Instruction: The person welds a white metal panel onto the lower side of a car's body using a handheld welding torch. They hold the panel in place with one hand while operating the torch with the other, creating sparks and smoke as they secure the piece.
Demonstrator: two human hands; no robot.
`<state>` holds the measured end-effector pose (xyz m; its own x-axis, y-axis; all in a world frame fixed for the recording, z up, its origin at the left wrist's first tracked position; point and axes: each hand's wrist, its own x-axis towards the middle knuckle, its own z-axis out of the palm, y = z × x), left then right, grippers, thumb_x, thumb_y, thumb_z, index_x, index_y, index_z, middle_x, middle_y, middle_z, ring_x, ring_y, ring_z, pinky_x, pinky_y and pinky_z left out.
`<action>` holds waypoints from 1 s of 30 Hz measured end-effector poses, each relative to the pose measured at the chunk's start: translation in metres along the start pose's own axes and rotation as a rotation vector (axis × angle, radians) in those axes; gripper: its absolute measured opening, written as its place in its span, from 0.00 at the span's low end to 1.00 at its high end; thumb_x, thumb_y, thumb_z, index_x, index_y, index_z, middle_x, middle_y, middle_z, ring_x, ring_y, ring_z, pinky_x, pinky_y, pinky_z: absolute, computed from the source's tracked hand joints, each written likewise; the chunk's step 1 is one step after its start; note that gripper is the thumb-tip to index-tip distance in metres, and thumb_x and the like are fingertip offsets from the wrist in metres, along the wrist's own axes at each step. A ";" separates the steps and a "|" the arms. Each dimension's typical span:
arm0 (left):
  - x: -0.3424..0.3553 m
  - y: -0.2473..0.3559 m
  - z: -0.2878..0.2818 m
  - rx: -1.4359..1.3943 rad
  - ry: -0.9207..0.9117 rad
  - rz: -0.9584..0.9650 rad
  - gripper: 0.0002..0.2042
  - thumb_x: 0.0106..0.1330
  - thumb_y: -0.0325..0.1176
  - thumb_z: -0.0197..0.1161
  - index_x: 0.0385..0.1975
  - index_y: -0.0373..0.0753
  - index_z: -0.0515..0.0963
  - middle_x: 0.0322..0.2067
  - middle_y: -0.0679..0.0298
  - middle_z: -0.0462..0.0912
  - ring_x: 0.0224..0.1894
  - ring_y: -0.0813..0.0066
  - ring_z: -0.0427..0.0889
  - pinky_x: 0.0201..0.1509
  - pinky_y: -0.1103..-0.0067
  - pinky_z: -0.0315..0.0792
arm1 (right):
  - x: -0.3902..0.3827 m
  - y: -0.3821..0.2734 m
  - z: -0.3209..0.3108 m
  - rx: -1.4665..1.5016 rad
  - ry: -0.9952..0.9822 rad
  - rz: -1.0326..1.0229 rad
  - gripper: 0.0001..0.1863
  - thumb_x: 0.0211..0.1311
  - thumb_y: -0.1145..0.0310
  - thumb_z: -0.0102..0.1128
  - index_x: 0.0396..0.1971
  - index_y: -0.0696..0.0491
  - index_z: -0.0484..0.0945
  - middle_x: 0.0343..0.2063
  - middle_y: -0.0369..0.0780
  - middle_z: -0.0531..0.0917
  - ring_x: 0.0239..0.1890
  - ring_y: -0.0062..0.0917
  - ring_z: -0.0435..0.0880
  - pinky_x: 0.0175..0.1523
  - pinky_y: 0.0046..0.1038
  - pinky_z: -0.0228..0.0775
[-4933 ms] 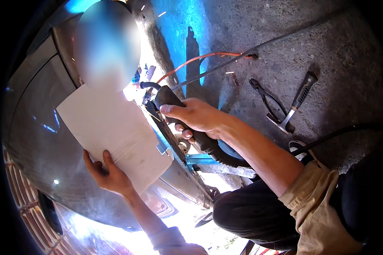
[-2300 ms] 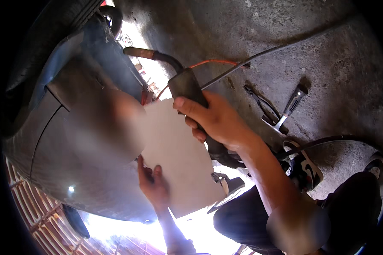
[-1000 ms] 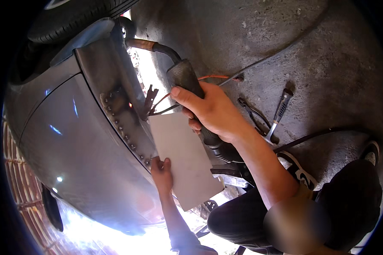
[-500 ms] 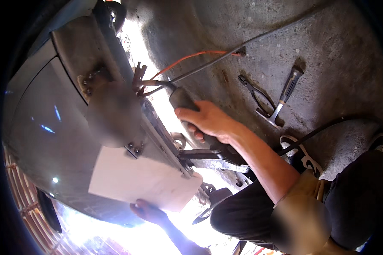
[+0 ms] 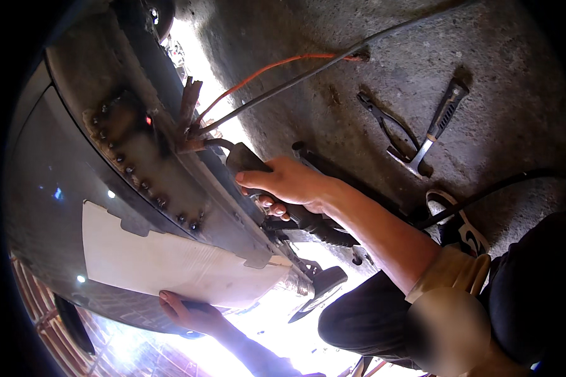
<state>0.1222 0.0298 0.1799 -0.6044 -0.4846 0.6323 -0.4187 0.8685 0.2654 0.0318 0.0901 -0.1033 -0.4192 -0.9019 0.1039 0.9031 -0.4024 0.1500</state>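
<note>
In my right hand is the dark handle of a welding torch, fingers wrapped around it. Its curved neck reaches left to the metal edge of a grey vehicle panel. A row of dark weld spots runs along a seam there, with a small red glowing point near the top. My left hand grips the lower edge of a white cardboard sheet, which lies against the panel below the welds. The sheet's upper edge has cut-outs. Some left fingers are hidden.
Pliers and a hammer lie on the concrete floor to the right. An orange cable and a grey cable cross it. An upright rusty metal piece stands by the torch. My shoe is near a black cable.
The cardboard sheet has shifted left along the panel, and a blurred patch over the welds is gone, showing the weld row. My right hand and the torch have moved slightly left; the view has shifted.
</note>
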 end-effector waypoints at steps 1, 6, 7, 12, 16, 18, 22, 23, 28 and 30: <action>0.001 -0.003 0.000 0.008 -0.005 0.005 0.28 0.68 0.46 0.60 0.56 0.26 0.66 0.54 0.47 0.71 0.55 0.62 0.71 0.59 0.69 0.65 | 0.001 0.001 0.000 -0.027 -0.006 0.006 0.19 0.64 0.53 0.60 0.28 0.55 0.75 0.14 0.32 0.69 0.12 0.16 0.67 0.17 0.23 0.57; -0.002 -0.004 0.011 0.126 -0.012 0.031 0.23 0.68 0.48 0.60 0.46 0.30 0.71 0.41 0.53 0.76 0.45 0.68 0.74 0.52 0.72 0.68 | 0.006 0.006 -0.001 -0.062 -0.027 0.017 0.19 0.64 0.51 0.59 0.29 0.54 0.75 0.13 0.31 0.69 0.13 0.15 0.67 0.17 0.22 0.57; -0.005 0.000 0.017 0.127 -0.018 0.030 0.23 0.68 0.48 0.60 0.45 0.30 0.71 0.40 0.54 0.76 0.43 0.68 0.74 0.50 0.73 0.69 | 0.007 0.006 0.000 -0.069 -0.024 0.019 0.19 0.64 0.51 0.59 0.28 0.54 0.75 0.13 0.31 0.69 0.13 0.15 0.68 0.17 0.22 0.57; -0.003 0.001 0.021 0.212 -0.034 0.067 0.23 0.68 0.49 0.59 0.45 0.30 0.70 0.39 0.54 0.77 0.40 0.69 0.75 0.45 0.74 0.71 | 0.008 0.006 0.000 -0.072 -0.030 0.013 0.19 0.64 0.51 0.59 0.28 0.53 0.75 0.13 0.30 0.69 0.13 0.14 0.68 0.17 0.22 0.58; -0.003 0.006 0.031 0.263 -0.032 0.122 0.23 0.68 0.47 0.60 0.46 0.29 0.70 0.38 0.54 0.79 0.38 0.70 0.76 0.42 0.74 0.73 | 0.006 0.006 0.000 -0.063 -0.030 0.010 0.19 0.64 0.51 0.60 0.29 0.53 0.75 0.13 0.30 0.68 0.12 0.14 0.68 0.17 0.22 0.58; -0.002 0.008 0.036 0.303 -0.038 0.134 0.23 0.68 0.46 0.61 0.47 0.29 0.70 0.36 0.55 0.79 0.37 0.71 0.77 0.40 0.75 0.73 | 0.004 0.004 0.000 -0.064 -0.023 0.009 0.19 0.63 0.51 0.60 0.29 0.53 0.75 0.13 0.30 0.68 0.13 0.14 0.68 0.17 0.22 0.58; -0.007 0.014 0.048 0.415 -0.013 0.170 0.21 0.68 0.43 0.62 0.48 0.29 0.71 0.35 0.56 0.81 0.37 0.73 0.78 0.39 0.76 0.73 | 0.006 0.007 0.001 -0.103 0.002 0.000 0.20 0.63 0.50 0.60 0.29 0.54 0.75 0.14 0.30 0.68 0.13 0.13 0.67 0.17 0.21 0.57; -0.008 0.016 0.050 0.441 -0.010 0.182 0.21 0.68 0.42 0.62 0.48 0.29 0.71 0.34 0.57 0.81 0.36 0.73 0.78 0.39 0.77 0.73 | 0.006 0.008 0.002 -0.119 0.015 -0.005 0.20 0.63 0.50 0.60 0.29 0.54 0.75 0.15 0.30 0.68 0.14 0.13 0.67 0.18 0.21 0.56; -0.001 0.012 0.058 0.457 -0.084 0.278 0.20 0.67 0.43 0.62 0.45 0.29 0.74 0.34 0.58 0.81 0.35 0.74 0.79 0.37 0.78 0.73 | 0.002 0.005 0.002 -0.055 0.006 0.046 0.18 0.64 0.50 0.58 0.31 0.52 0.76 0.15 0.29 0.68 0.13 0.12 0.65 0.18 0.20 0.57; -0.002 0.014 0.061 0.446 -0.102 0.280 0.21 0.66 0.44 0.63 0.45 0.30 0.74 0.33 0.59 0.80 0.33 0.74 0.78 0.37 0.78 0.72 | 0.002 0.005 0.002 -0.090 0.007 0.045 0.18 0.65 0.50 0.57 0.31 0.52 0.76 0.15 0.29 0.68 0.13 0.13 0.65 0.19 0.21 0.57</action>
<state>0.0767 0.0364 0.1377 -0.7878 -0.2680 0.5546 -0.4662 0.8479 -0.2525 0.0353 0.0868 -0.1005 -0.3774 -0.9205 0.1013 0.9259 -0.3734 0.0567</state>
